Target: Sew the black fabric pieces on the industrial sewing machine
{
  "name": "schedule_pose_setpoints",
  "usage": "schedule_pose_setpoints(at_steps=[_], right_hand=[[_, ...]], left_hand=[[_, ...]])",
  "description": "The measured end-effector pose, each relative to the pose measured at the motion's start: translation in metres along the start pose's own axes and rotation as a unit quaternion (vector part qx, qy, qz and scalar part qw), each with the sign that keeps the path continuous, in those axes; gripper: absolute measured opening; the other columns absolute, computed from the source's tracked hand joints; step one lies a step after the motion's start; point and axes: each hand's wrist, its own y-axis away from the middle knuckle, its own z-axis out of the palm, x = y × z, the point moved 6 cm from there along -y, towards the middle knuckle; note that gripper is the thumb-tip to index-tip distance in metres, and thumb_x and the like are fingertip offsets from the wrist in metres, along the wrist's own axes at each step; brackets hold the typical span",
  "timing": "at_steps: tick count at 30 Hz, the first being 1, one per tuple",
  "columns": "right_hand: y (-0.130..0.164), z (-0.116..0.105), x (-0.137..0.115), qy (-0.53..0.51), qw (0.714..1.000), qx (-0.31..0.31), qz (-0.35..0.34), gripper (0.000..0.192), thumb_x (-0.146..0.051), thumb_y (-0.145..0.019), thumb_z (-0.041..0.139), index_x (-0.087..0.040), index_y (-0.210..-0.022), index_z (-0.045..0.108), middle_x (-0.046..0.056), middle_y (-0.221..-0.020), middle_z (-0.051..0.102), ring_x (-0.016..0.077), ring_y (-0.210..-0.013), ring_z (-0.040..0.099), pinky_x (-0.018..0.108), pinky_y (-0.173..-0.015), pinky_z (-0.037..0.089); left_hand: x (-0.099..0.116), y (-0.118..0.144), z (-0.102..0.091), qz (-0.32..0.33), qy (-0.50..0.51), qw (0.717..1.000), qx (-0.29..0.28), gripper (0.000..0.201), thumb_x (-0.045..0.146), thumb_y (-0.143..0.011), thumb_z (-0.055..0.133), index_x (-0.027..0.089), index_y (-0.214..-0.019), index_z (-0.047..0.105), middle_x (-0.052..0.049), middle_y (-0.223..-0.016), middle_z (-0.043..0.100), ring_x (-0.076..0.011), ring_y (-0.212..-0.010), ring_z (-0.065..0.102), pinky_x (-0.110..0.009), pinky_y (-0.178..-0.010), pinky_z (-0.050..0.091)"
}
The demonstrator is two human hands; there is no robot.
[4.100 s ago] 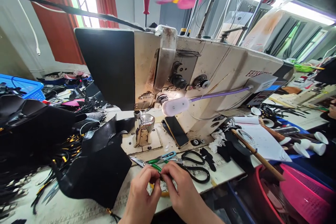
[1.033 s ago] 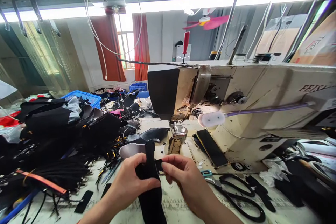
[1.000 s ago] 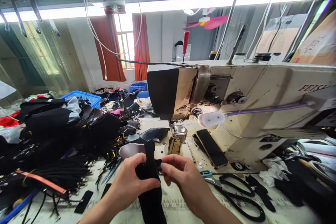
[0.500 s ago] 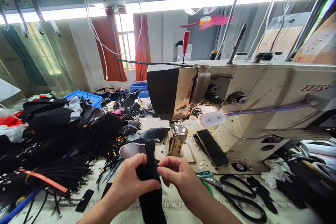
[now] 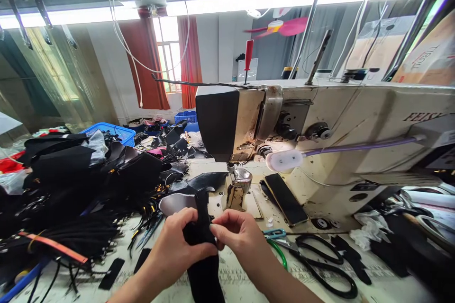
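Observation:
A long black fabric piece (image 5: 205, 274) hangs between my hands, just in front of the sewing machine's needle post (image 5: 238, 191). My left hand (image 5: 179, 241) is wrapped round it, thumb across the front. At its right edge, my right hand (image 5: 234, 234) pinches with thumb and index finger together; whatever small bit is between the fingertips is mostly hidden. Behind my left hand shows a grey, smooth-lined part (image 5: 177, 203) of the work. Another black glossy piece (image 5: 206, 181) lies against the post.
The sewing machine (image 5: 320, 118) fills the right side. A dark phone (image 5: 286, 199) lies on its bed. Black-handled scissors (image 5: 329, 270) and teal-handled snips (image 5: 275, 234) lie right of my hands. Heaped black pieces (image 5: 88, 165) cover the left, with a blue basket (image 5: 124, 135) behind.
The whole view has shifted slightly, so surroundings sit a little further left. Both hands keep nearly the same hold on the black fabric piece.

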Motion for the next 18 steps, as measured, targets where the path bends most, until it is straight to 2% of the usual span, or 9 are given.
schedule_pose_setpoints(at_steps=[18], right_hand=[[0.003,0.0019,0.0011,-0.035,0.999,0.005,0.035,0.024,-0.036,-0.061,0.074,-0.015,-0.066,0.062,-0.003,-0.052,0.056,0.0101,-0.048,0.05,0.024,-0.051,0.039]], left_hand=[[0.0067,0.004,-0.0007,0.016,-0.029,0.999,-0.006,0.021,0.031,-0.063,0.078,0.021,-0.079,0.069,0.0,-0.075,0.07,-0.0197,-0.073,0.06,-0.028,-0.066,0.049]])
